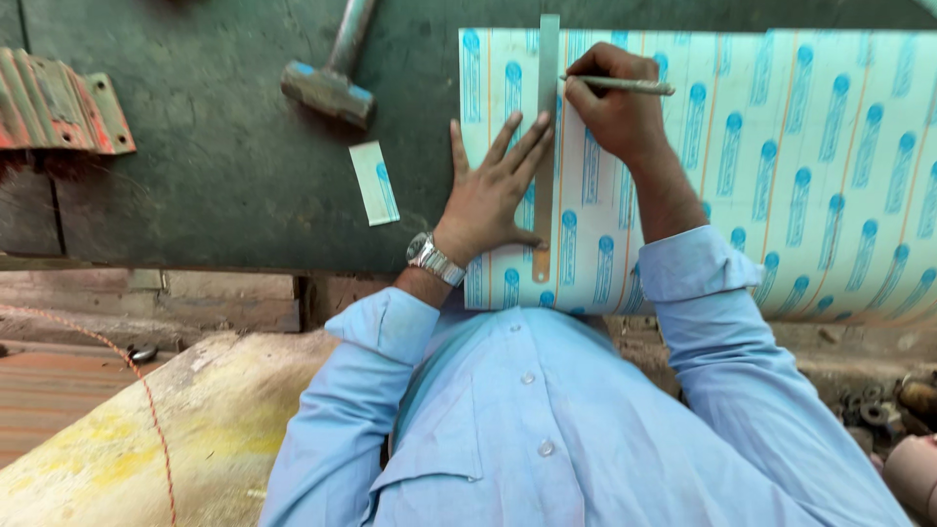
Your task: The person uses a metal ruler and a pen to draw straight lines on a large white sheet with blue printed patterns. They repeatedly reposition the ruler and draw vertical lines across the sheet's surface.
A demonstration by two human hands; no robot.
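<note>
Left hand (491,190) splayed flat on slim steel ruler (547,146), right hand (613,109) pinching metal scriber (625,86), glossy patterned sheet (781,166), dark tabletop (224,166)

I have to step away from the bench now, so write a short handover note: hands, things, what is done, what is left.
Left hand: spread flat, pinning the steel ruler on the film-covered sheet.
Right hand: holds a metal scriber, tip at the ruler's edge near its far end.
Hammer and a small offcut lie to the left on the dark bench.
Done: ruler placed.
Left: no scribed line is visible yet.
</note>
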